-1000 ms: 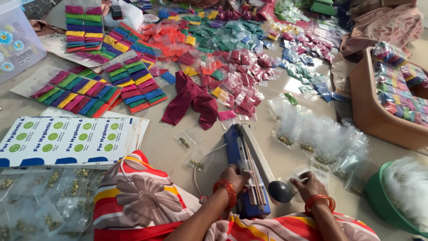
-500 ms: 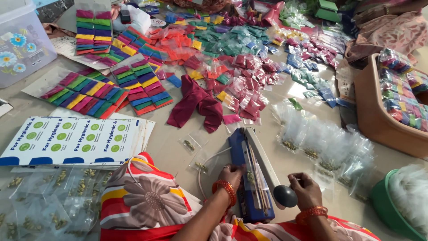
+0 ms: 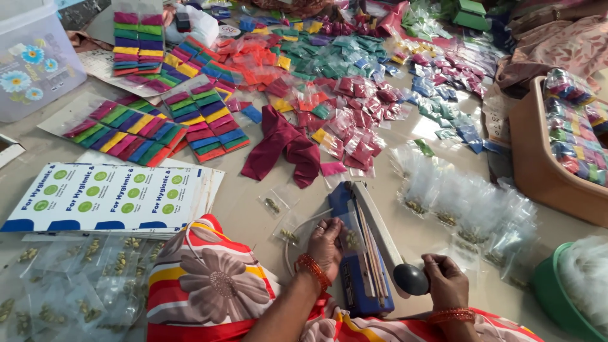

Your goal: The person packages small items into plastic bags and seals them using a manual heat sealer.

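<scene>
Since the earlier frame, the left hand (image 3: 326, 244) is sliding onto a small clear pouch (image 3: 350, 239) at the blue heat sealer (image 3: 362, 253), its grip pressing the pouch flat. Lying on the floor, the sealer is running lengthwise away from the person. Rightward, the right hand (image 3: 446, 282) is gripping its black knob (image 3: 410, 278).

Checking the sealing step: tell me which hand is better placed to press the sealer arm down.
Probably the right hand: it already rests at the black knob of the sealer arm. The left hand is occupied with the clear pouch.
</scene>
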